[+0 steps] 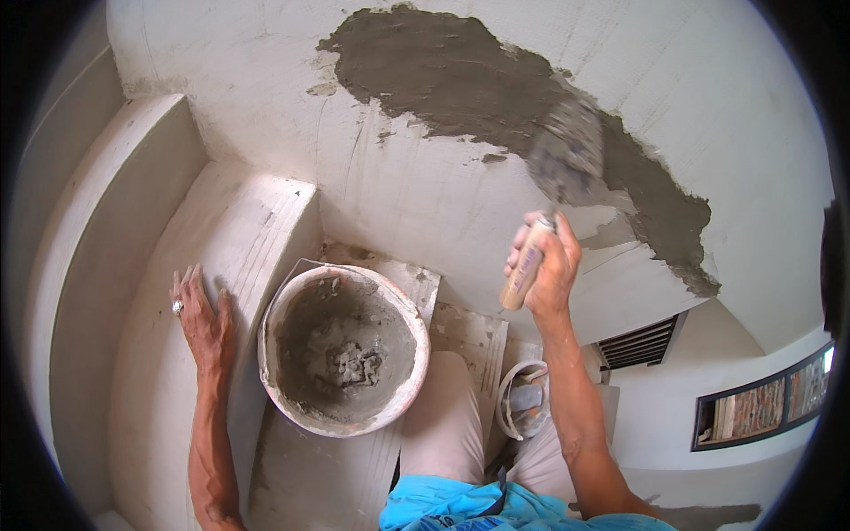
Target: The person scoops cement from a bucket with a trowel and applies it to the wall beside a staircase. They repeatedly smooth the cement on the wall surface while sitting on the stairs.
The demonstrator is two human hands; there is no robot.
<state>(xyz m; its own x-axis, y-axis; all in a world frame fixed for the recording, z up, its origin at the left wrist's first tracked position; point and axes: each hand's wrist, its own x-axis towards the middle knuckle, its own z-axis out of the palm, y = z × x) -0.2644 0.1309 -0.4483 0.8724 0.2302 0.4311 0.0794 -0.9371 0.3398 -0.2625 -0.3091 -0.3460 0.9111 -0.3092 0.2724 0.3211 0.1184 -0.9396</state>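
Observation:
My right hand (553, 261) is closed around the wooden handle of a trowel (569, 149), whose blade is smeared by motion. The blade is over or just in front of a dark grey band of wet mortar (434, 75) on the white wall (425, 203); whether it touches cannot be made out. My left hand (206, 319), with a ring on one finger, rests spread on a pale step (177, 257). Between my arms a bucket (414, 380) with a crusted rim stands on a lower step, holding some grey mortar (354, 365) at its bottom.
Further steps (115, 177) rise on the left. A smaller white bucket (505, 403) with something grey inside stands beside my legs, lower right. Beyond it are a dark slatted vent (642, 343) and a dark-framed window opening (761, 403).

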